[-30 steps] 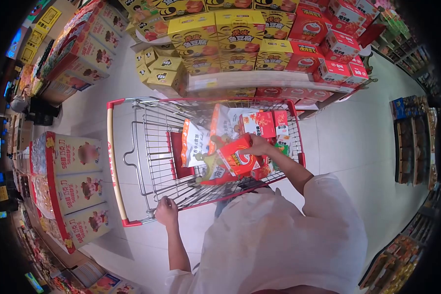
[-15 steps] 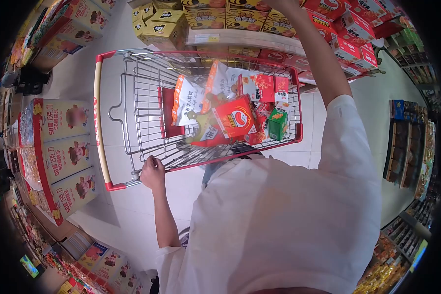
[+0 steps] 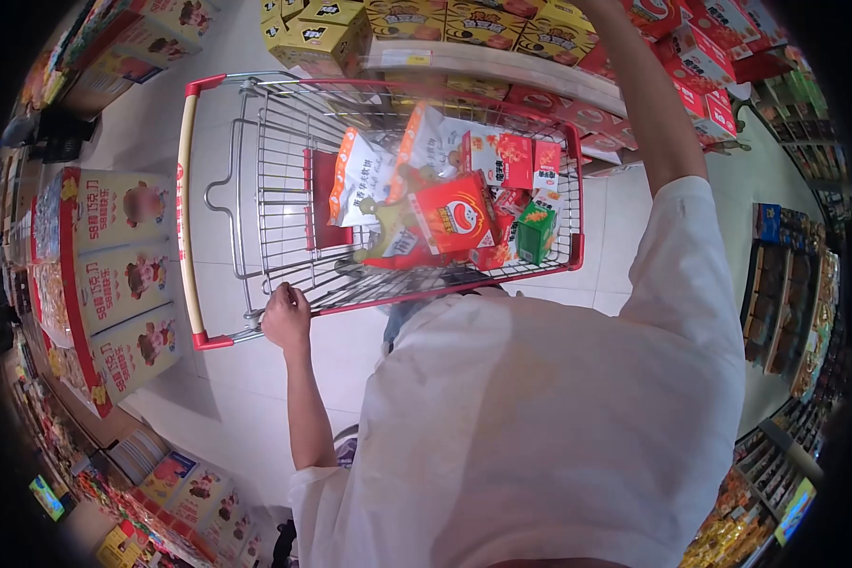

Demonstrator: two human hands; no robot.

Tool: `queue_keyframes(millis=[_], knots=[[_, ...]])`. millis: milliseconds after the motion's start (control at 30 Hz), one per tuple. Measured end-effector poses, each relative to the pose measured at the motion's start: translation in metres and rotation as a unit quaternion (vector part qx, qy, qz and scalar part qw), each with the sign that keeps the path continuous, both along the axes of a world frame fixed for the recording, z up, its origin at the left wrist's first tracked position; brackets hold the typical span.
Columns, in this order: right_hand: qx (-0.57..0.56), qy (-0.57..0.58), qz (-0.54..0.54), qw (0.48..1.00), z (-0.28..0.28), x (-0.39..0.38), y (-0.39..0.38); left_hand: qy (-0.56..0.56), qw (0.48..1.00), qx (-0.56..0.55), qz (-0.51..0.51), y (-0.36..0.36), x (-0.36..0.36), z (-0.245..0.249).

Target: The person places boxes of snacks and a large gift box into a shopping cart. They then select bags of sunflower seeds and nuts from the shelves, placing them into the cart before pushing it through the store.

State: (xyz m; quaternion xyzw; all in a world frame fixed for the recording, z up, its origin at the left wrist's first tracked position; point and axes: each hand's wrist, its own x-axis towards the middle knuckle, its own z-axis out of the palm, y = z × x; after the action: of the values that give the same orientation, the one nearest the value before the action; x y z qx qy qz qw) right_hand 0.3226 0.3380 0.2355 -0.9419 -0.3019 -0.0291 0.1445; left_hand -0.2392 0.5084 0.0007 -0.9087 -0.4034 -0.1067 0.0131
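My left hand (image 3: 286, 317) is closed on the near side rail of a shopping cart (image 3: 188, 204), close to its handle end. Up toward the shelf stretches my right arm (image 3: 655, 99); its hand lies past the top edge, out of sight. Inside the cart are white snack bags with orange edges (image 3: 360, 185), a red-and-green bag (image 3: 398, 241), a red box with a round white cartoon face (image 3: 456, 218), a red-and-white box (image 3: 498, 159) and a small green box (image 3: 537, 232).
Yellow boxes (image 3: 483, 26) and red boxes (image 3: 701, 57) fill the shelf beyond the cart. Cream cartons with a cartoon figure (image 3: 128, 275) are stacked at the left. Another shelf of packaged goods (image 3: 786, 284) stands at the right.
My right arm has shifted rightward, and its hand has gone from the top edge out of view. Cart and left hand sit slightly higher in view; the cart's contents look the same.
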Motion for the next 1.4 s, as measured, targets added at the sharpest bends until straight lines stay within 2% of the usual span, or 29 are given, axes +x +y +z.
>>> queue_keyframes(millis=[100,200,300,400,533,567,600,667,700,733,767,800,833,867,933,1033,1133,1167,1233,1300,1333,1367,1400], knots=[[0.092,-0.082,0.062,0.99,-0.021,-0.011,-0.017,-0.004,1.0,0.0,-0.001,0.001,0.0,0.003],[0.182,-0.218,0.094,0.954,-0.037,-0.044,-0.037,-0.001,1.0,-0.001,0.001,-0.001,0.002,0.007],[0.193,-0.152,0.03,0.969,-0.047,-0.088,-0.056,-0.003,1.0,0.006,-0.006,0.008,0.015,0.01],[0.264,-0.1,0.047,0.958,-0.094,-0.107,-0.061,0.007,1.0,-0.002,-0.004,0.012,0.023,0.01],[0.28,0.044,-0.03,0.959,-0.147,-0.121,-0.045,-0.016,0.997,-0.069,0.036,0.009,0.019,0.008],[0.273,0.092,-0.052,0.956,-0.159,-0.127,-0.043,-0.043,0.984,-0.159,0.063,0.001,0.024,0.012],[0.266,0.139,-0.074,0.951,-0.173,-0.131,-0.042,-0.114,0.974,-0.197,-0.01,0.001,0.029,0.0],[0.271,0.183,-0.088,0.941,-0.201,-0.137,-0.04,-0.206,0.938,-0.25,-0.124,-0.024,0.093,0.026],[0.274,0.205,-0.096,0.935,-0.216,-0.14,-0.04,-0.243,0.906,-0.321,-0.134,-0.036,0.127,0.029],[0.284,0.242,-0.117,0.92,-0.234,-0.142,-0.039,-0.285,0.851,-0.417,-0.144,-0.036,0.159,0.009],[0.293,0.278,-0.138,0.904,-0.252,-0.146,-0.039,-0.291,0.817,-0.487,-0.105,-0.052,0.194,0.023],[0.302,0.314,-0.159,0.886,-0.262,-0.148,-0.039,-0.275,0.815,-0.498,-0.111,-0.058,0.223,0.016],[0.325,0.396,-0.163,0.843,-0.263,-0.152,-0.04,-0.257,0.808,-0.521,-0.098,-0.07,0.25,0.022],[0.346,0.474,-0.165,0.792,-0.263,-0.157,-0.042,-0.327,0.744,-0.557,-0.173,-0.067,0.272,-0.016],[0.334,0.495,-0.179,0.782,-0.275,-0.162,-0.046,-0.244,0.864,-0.433,-0.082,-0.085,0.298,-0.017],[0.289,0.498,-0.192,0.794,-0.287,-0.158,-0.051,-0.215,0.893,-0.382,-0.102,-0.091,0.316,-0.035],[0.199,0.475,-0.16,0.842,-0.279,-0.161,-0.06,-0.191,0.918,-0.307,-0.164,-0.089,0.313,-0.096],[0.164,0.471,-0.156,0.852,-0.288,-0.163,-0.062,-0.16,0.918,-0.313,-0.181,-0.09,0.31,-0.104],[0.113,0.478,-0.137,0.86,-0.308,-0.17,-0.067,-0.172,0.898,-0.366,-0.175,-0.095,0.299,-0.119],[0.115,0.467,-0.14,0.866,-0.31,-0.179,-0.075,-0.213,0.861,-0.426,-0.178,-0.097,0.289,-0.132],[0.115,0.462,-0.135,0.869,-0.31,-0.181,-0.073,-0.211,0.86,-0.429,-0.179,-0.095,0.287,-0.139],[0.097,0.494,-0.127,0.855,-0.273,-0.174,-0.074,-0.209,0.859,-0.432,-0.179,-0.091,0.284,-0.148],[0.136,0.438,-0.108,0.882,-0.273,-0.17,-0.067,-0.208,0.858,-0.435,-0.179,-0.086,0.281,-0.155]])
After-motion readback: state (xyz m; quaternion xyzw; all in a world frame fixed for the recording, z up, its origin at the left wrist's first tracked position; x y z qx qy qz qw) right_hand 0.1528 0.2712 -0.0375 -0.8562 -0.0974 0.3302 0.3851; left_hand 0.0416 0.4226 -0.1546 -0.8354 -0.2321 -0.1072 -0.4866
